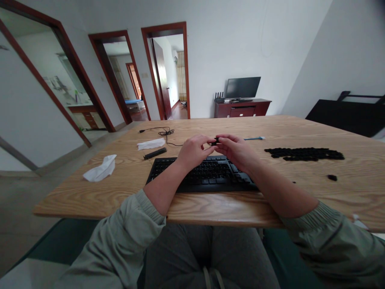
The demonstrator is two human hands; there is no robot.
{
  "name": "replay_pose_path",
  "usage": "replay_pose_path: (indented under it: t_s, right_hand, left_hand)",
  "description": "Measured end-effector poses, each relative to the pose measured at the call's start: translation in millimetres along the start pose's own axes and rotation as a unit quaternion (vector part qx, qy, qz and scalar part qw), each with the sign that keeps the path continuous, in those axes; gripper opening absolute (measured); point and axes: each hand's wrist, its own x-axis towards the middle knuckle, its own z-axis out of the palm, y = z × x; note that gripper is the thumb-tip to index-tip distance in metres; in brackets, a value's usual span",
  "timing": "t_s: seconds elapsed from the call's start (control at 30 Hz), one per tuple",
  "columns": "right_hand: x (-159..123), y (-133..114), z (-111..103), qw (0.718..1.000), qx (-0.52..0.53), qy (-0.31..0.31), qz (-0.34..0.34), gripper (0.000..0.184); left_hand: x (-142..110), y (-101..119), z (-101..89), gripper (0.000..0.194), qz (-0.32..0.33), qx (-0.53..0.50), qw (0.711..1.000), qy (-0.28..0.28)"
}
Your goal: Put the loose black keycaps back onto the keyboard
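Above the far part of a black keyboard (207, 176), my two hands meet at the fingertips around a small black keycap (214, 141). The thumb and fingers of my left hand (195, 150) pinch it from the left. From the right, my right hand (236, 151) grips it with its fingertips as well. Much of the piece is covered by the fingers. The keyboard lies flat near the table's front edge, partly hidden under my wrists. On the right, many black keycaps (303, 154) are laid out in rows, with one loose dark piece (332, 177) nearer to me.
Left of the keyboard lie a black strip (155, 153), a flat white tissue (151, 144) and a crumpled tissue (100, 168). A coiled black cable (165, 131) runs behind. A thin blue-handled tool (254, 138) rests beyond my right hand on the wooden table (120, 200).
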Motion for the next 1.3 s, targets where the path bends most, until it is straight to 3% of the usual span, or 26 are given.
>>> replay_pose_path:
  t_s: [0.17,0.3,0.47,0.57,0.73,0.87,1.13,1.3]
  right_hand:
    - [1,-1,-1,0.998,-0.044,0.036,0.000,0.027]
    - [-1,-4,-2,0.994,-0.100,0.051,-0.003,0.024]
    - [-6,-8,-4,0.983,-0.179,0.040,-0.025,0.019]
    - [-7,-8,-5,0.978,-0.205,0.037,-0.031,0.019]
    - [-6,-6,-5,0.974,-0.222,0.039,-0.029,0.019]
    - [-7,-7,-4,0.969,-0.241,0.047,-0.020,0.020]
    - [-8,-5,-6,0.965,-0.257,0.046,-0.027,0.022]
    - [-4,-4,-12,0.973,-0.220,0.046,-0.047,0.023]
  left_hand:
    - [2,-4,-21.1,0.024,-0.077,-0.055,0.995,-0.033]
    - [-6,-35,-67.4,0.028,-0.132,-0.048,0.989,-0.039]
    - [-48,-79,-133.0,0.025,-0.186,0.052,0.965,-0.179]
    - [-76,-85,-153.8,0.026,-0.212,0.104,0.954,-0.184]
    - [-99,-81,-151.9,0.025,-0.219,0.090,0.956,-0.173]
    - [-101,-85,-145.3,0.021,-0.205,0.076,0.956,-0.196]
    - [-104,-87,-149.6,0.023,-0.172,0.124,0.957,-0.196]
    - [-104,-90,-149.0,0.020,-0.140,0.134,0.961,-0.199]
